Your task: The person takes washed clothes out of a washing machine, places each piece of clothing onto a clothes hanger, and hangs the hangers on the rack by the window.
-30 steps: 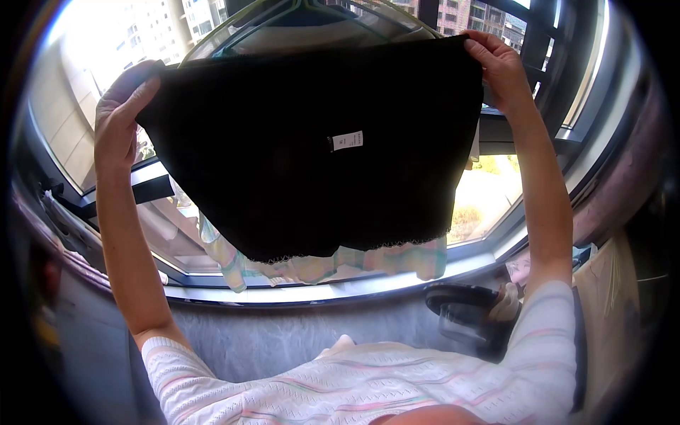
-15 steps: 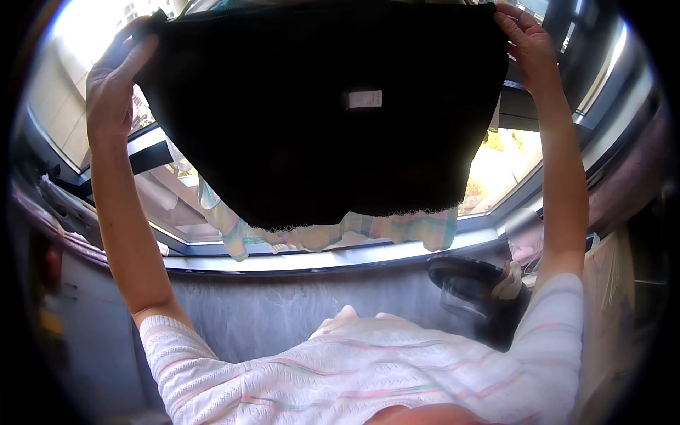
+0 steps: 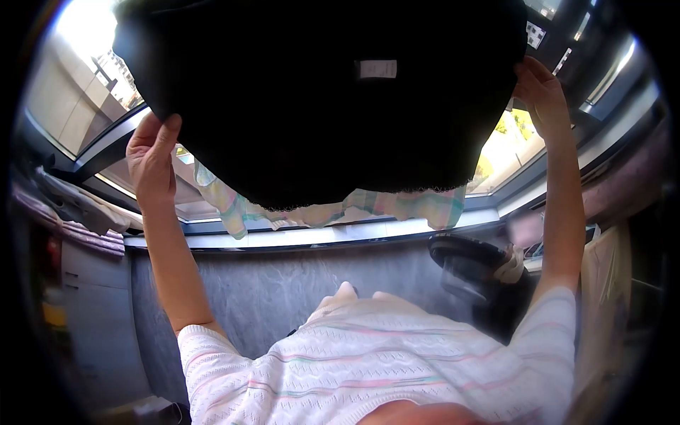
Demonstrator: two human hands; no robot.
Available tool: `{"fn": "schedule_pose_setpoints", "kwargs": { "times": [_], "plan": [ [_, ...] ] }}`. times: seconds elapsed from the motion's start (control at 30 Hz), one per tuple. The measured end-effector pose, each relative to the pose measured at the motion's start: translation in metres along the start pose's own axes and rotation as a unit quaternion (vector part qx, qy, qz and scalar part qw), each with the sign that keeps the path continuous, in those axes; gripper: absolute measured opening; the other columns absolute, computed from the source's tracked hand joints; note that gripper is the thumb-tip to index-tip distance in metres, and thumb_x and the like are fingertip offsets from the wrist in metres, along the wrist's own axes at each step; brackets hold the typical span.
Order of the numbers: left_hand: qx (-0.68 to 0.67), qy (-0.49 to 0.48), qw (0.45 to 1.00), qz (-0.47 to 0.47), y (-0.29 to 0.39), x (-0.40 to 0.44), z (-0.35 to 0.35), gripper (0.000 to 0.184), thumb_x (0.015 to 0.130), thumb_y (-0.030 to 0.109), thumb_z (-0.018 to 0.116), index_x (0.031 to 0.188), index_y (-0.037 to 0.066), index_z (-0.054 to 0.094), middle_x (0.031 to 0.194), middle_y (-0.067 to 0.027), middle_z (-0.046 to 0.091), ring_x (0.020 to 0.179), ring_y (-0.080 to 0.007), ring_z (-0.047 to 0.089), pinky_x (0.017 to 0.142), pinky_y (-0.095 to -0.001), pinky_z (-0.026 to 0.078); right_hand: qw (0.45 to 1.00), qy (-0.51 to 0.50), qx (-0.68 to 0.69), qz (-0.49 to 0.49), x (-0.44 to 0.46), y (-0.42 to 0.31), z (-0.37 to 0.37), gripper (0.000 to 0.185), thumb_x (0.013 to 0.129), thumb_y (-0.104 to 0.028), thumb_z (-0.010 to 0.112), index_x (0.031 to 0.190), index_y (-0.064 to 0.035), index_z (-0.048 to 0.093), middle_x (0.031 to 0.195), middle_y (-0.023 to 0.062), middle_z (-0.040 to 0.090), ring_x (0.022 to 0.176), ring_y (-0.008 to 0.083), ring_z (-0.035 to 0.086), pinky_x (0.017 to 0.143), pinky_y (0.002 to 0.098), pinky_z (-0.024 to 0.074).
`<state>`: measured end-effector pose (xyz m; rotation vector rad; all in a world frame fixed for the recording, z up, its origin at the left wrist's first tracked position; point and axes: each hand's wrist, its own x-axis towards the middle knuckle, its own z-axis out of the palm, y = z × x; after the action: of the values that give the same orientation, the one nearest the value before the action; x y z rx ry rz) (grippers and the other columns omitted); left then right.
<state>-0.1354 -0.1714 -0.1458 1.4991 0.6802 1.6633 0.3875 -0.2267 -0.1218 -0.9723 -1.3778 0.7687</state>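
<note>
A black garment (image 3: 304, 120) hangs spread out in front of me, its top running past the upper edge of the view. A small white label (image 3: 377, 69) shows near its middle, and a lacy trim runs along parts of the lower edge. My left hand (image 3: 154, 152) pinches its left side edge between thumb and fingers. On the opposite side, my right hand (image 3: 544, 92) has its fingers closed on the right edge. Behind the garment hangs a pastel checked cloth (image 3: 237, 216), mostly hidden.
Window frames (image 3: 340, 234) curve around beyond the cloth. A dark round-topped object (image 3: 464, 251) stands on the right above the grey marbled floor (image 3: 234, 283). Folded fabrics (image 3: 85, 230) hang at the left, over a grey cabinet (image 3: 95, 304).
My left hand has moved down from the garment's top left corner to its side edge. The right hand now sits slightly lower, and the garment appears higher in view.
</note>
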Motion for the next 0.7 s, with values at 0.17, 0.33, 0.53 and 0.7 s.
{"fn": "schedule_pose_setpoints", "kwargs": {
  "times": [0.17,0.33,0.53,0.7],
  "plan": [
    [0.030,-0.078,0.985,-0.149,-0.034,-0.037,0.001,0.019,0.069,-0.002,0.069,0.087,0.004,0.065,0.083,-0.0030,0.065,0.074,-0.0098,0.059,0.070,-0.0223,0.046,0.998,-0.018,0.005,0.055,-0.025,0.017,0.017,0.026,0.081,-0.016,0.061,0.103,-0.0028,0.058,0.086,0.0058,0.064,0.075,0.0142,0.063,0.067,0.0272,0.0522],
    [0.058,-0.073,0.973,-0.212,-0.051,-0.061,0.001,0.018,0.064,-0.005,0.071,0.078,0.006,0.067,0.077,-0.0016,0.064,0.070,-0.0095,0.058,0.069,-0.0229,0.046,0.991,-0.083,-0.044,0.090,-0.040,0.040,0.012,0.030,0.076,-0.016,0.067,0.101,-0.0025,0.059,0.088,0.0058,0.063,0.077,0.0148,0.062,0.074,0.0285,0.0491],
    [0.071,-0.070,0.971,-0.217,-0.047,-0.071,-0.001,0.024,0.063,-0.007,0.070,0.083,0.005,0.063,0.079,-0.0013,0.063,0.070,-0.0100,0.058,0.069,-0.0232,0.046,0.988,-0.083,0.069,0.112,-0.058,0.060,0.013,0.047,0.073,-0.010,0.067,0.115,0.0008,0.048,0.102,0.0076,0.058,0.094,0.0174,0.056,0.085,0.0279,0.0435],
    [0.092,-0.069,0.964,-0.238,-0.063,-0.080,-0.007,0.027,0.063,-0.009,0.070,0.084,0.005,0.062,0.079,-0.0017,0.062,0.071,-0.0104,0.058,0.069,-0.0234,0.047,0.984,-0.051,0.016,0.169,-0.077,0.077,0.017,0.057,0.070,-0.009,0.071,0.118,0.0026,0.043,0.106,0.0104,0.055,0.100,0.0198,0.051,0.092,0.0300,0.0380]
  ]
}}
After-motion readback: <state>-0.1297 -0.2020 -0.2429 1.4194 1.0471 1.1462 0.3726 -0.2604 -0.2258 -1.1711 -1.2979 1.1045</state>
